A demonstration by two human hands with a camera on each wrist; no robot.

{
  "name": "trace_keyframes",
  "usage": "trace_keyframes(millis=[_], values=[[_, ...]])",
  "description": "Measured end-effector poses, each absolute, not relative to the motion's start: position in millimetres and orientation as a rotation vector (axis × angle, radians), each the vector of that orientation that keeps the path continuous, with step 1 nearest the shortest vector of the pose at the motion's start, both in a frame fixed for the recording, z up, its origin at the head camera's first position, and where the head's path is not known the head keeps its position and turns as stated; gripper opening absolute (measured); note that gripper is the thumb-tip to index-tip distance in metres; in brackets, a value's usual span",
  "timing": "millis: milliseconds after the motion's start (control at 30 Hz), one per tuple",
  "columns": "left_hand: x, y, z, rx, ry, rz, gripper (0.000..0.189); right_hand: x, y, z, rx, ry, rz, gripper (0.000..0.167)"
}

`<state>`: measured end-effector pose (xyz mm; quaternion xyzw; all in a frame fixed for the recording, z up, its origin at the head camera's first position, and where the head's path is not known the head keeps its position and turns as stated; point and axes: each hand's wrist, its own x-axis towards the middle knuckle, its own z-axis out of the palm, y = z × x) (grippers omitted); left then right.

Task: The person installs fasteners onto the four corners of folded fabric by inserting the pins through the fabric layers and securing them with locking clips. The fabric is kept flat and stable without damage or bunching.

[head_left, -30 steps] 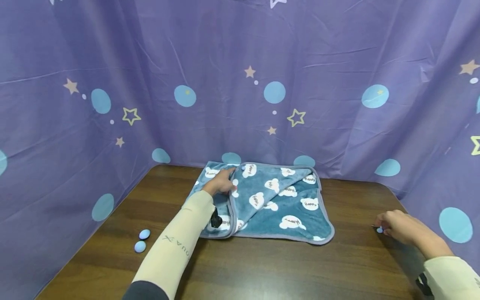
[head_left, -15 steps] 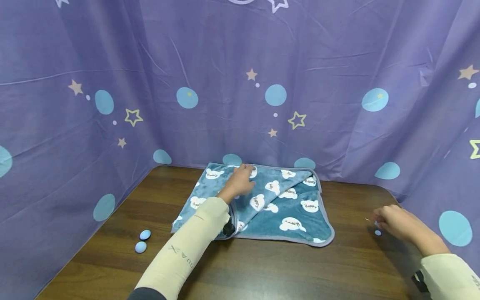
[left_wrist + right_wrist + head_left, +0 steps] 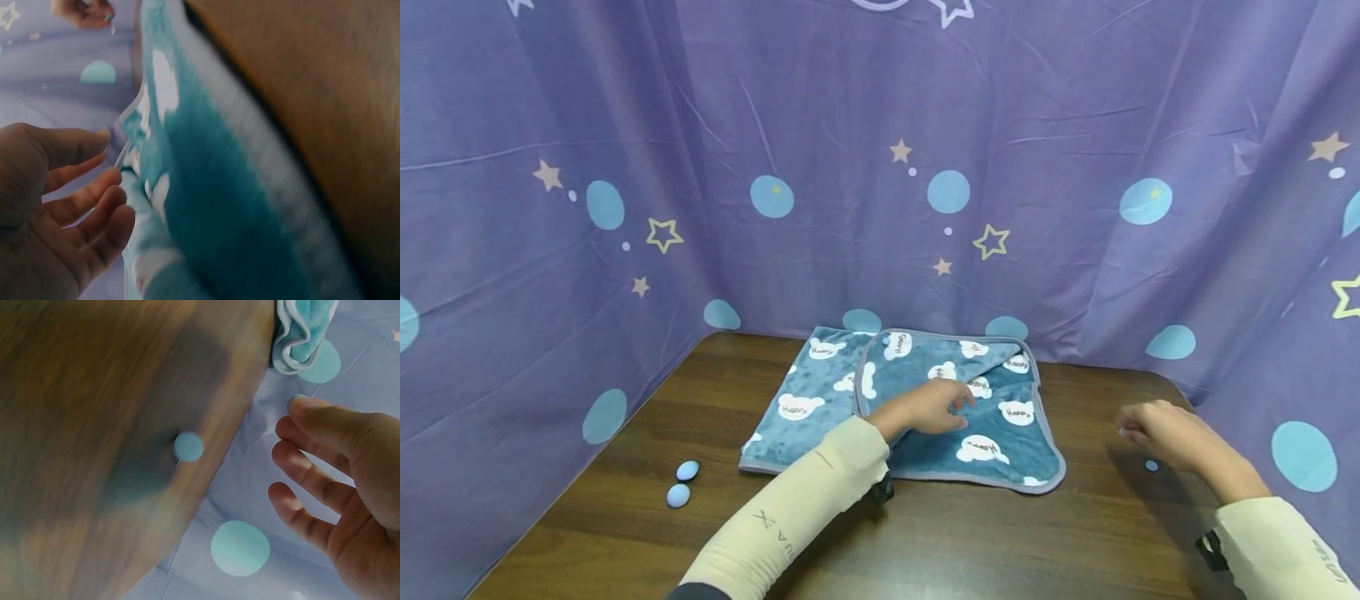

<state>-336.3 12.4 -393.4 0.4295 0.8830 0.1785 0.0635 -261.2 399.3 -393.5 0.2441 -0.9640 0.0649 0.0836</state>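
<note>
A teal blanket (image 3: 805,442) with white bear heads and a grey border lies partly folded on the table. A small blue round head (image 3: 886,340) shows on the folded layer's far left corner. My left hand (image 3: 934,407) hovers over the blanket's middle, fingers loosely bent and holding nothing. Over the table's right side, my right hand (image 3: 1167,429) pinches a blue round-headed pin (image 3: 294,401) between thumb and index finger; a thin point sticks out of that hand in the left wrist view. Another blue round-headed pin (image 3: 189,446) rests on the table below it.
Two more blue round heads, a farther one (image 3: 687,471) and a nearer one (image 3: 678,496), lie on the left part of the brown wooden table (image 3: 1000,542). A purple curtain (image 3: 850,125) with stars and blue ovals stands close along the back and sides.
My left hand has left the folded layer's far left corner and moved right and nearer over the blanket. My right hand has lifted a pin and shifted left towards the blanket.
</note>
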Motion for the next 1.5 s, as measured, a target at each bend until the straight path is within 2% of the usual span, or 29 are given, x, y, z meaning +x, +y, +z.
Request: trace_keyframes(millis=[500,767,1000,1200,1267,1400,1500], values=[[-311,46,-402,1.517,2.47,0.325,0.037,-273,363,-390,0.771,-2.774,0.255,0.022],[-307,59,-407,1.507,2.46,0.211,0.041,-278,345,-394,0.865,-2.658,0.227,0.025],[-304,64,-410,1.581,2.484,0.123,0.032,-280,333,-395,0.948,-2.57,0.216,0.026],[-302,68,-409,1.498,2.541,0.164,0.039,-281,325,-394,0.946,-2.605,0.232,0.024],[-302,70,-411,1.51,2.575,0.163,0.033,-281,324,-394,0.944,-2.61,0.235,0.025],[-304,75,-414,1.538,2.649,0.213,0.009,-282,320,-395,0.95,-2.592,0.236,0.027],[-306,77,-411,1.525,2.713,0.302,0.013,-283,317,-393,0.945,-2.576,0.24,0.026]])
